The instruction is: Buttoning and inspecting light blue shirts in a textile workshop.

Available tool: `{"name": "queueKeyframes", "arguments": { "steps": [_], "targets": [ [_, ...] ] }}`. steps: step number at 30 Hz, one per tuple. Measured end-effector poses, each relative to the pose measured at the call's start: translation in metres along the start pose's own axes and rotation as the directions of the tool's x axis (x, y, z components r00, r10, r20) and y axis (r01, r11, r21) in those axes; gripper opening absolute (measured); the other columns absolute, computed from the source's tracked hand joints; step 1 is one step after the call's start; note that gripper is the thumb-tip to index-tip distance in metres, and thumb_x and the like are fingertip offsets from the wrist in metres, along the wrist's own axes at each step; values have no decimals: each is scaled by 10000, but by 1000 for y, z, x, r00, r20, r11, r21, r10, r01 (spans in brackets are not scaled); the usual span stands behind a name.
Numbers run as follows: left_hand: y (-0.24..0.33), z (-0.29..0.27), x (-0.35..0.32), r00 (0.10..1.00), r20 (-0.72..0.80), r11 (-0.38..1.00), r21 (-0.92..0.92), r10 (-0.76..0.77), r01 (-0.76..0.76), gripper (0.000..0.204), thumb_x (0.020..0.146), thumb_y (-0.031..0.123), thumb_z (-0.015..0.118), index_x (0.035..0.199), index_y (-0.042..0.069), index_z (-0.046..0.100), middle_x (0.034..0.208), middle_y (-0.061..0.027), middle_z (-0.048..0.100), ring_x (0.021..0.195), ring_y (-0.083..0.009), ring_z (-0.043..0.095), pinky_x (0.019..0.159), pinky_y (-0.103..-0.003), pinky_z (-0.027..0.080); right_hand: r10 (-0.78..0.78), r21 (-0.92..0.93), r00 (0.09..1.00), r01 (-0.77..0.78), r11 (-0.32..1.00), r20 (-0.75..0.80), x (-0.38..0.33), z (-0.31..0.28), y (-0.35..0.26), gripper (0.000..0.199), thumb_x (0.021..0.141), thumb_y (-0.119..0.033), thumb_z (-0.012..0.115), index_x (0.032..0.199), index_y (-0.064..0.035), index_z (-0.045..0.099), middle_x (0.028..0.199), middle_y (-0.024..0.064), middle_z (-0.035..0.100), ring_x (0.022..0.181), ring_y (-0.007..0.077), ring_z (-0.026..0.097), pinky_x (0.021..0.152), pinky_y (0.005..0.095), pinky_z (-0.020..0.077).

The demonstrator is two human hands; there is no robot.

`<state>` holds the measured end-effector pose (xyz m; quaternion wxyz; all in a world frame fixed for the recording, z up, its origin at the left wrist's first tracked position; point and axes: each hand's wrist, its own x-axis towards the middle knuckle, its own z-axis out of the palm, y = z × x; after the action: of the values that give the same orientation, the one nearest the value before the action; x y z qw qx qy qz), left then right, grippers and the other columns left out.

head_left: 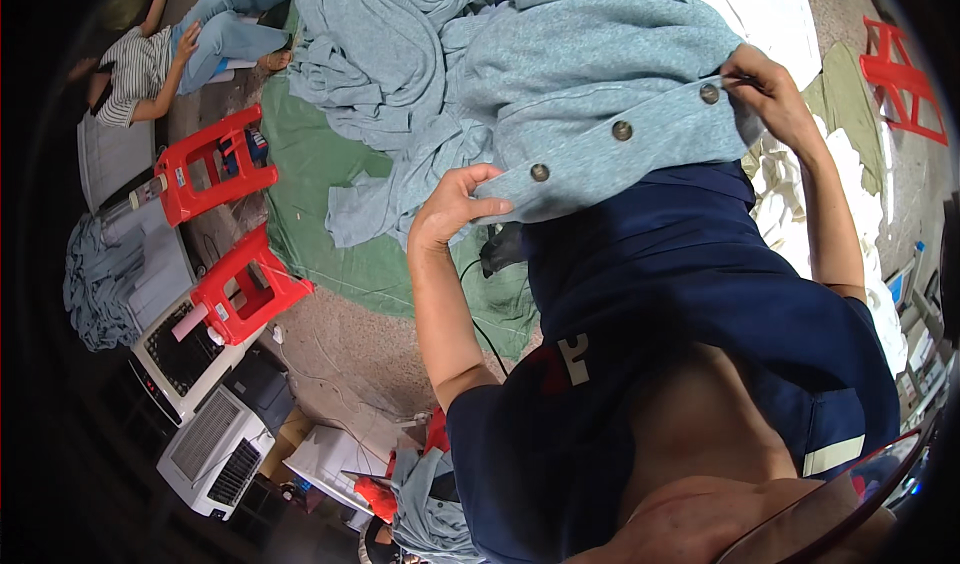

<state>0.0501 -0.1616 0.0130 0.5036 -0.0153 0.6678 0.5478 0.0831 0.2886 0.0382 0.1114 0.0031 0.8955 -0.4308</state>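
Observation:
A light blue-grey knit cardigan (580, 154) lies across my lap, its button band stretched out between my hands. Three dark round buttons show along that band, among them the middle button (622, 131). My left hand (455, 204) pinches the band's left end between thumb and fingers. At the other end, my right hand (768, 94) is closed on the band's edge, next to the rightmost button. More blue-grey knit garments (370, 54) lie heaped beyond and to the left, touching the cardigan.
Green sheeting (330, 184) covers the floor at the left, with red plastic stools (215, 164) beside it. White cloth (780, 189) lies to my right, and another red stool (903, 79) stands beyond. A person (150, 69) sits at the far left. An air cooler (215, 444) stands lower left.

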Motion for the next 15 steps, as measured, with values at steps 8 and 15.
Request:
{"name": "queueKeyframes", "arguments": {
  "steps": [8,15],
  "targets": [
    [9,11,4,994,-22,992,-63,104,-105,298,704,20,762,987,20,671,872,24,665,795,-68,581,743,-236,455,138,110,978,-122,986,-154,-8,-37,61,99,897,-68,555,990,-37,567,843,-11,555,796,86,506,725,248,409],
    [30,24,7,994,-69,995,-57,79,-83,322,713,38,771,1014,-5,665,859,-4,672,728,-53,579,692,-214,456,231,-43,946,-247,968,-227,-3,-34,73,120,896,-83,549,993,-18,577,789,8,565,702,98,467,632,258,391]
  ]
}}
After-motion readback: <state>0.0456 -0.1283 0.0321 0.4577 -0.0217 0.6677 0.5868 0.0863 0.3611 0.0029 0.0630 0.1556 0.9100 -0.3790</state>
